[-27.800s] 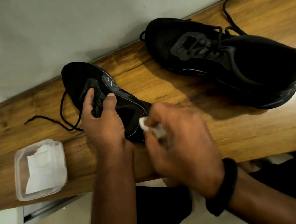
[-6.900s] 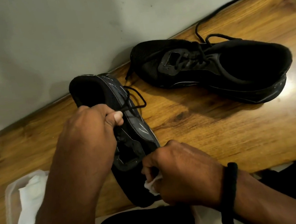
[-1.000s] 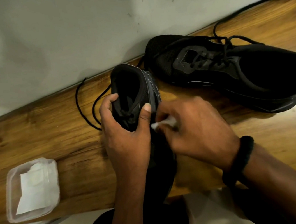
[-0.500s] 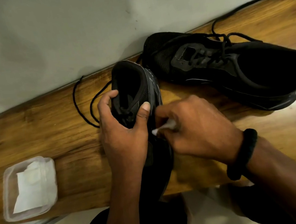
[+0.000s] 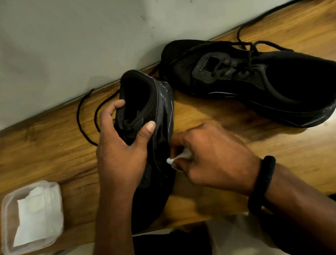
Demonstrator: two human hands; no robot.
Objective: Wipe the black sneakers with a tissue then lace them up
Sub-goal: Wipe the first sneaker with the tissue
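A black sneaker (image 5: 160, 105) lies on the wooden table (image 5: 38, 157), heel toward the wall and toe over the near edge. My left hand (image 5: 123, 152) grips it across the tongue, thumb on its right side. My right hand (image 5: 212, 160) pinches a small white tissue (image 5: 179, 158) against the sneaker's right side near the sole. Its loose lace (image 5: 85, 121) loops on the table to the left. The second black sneaker (image 5: 263, 80) rests at the right, partly laced, with lace ends (image 5: 275, 10) trailing along the wall.
A clear plastic box (image 5: 8, 234) holding white tissues (image 5: 35, 215) sits at the table's near left edge. A grey wall runs along the table's far side. My dark trousers show below the table edge.
My right hand has slid the tissue toward me along the sneaker's right side. My left hand keeps its grip on the sneaker.
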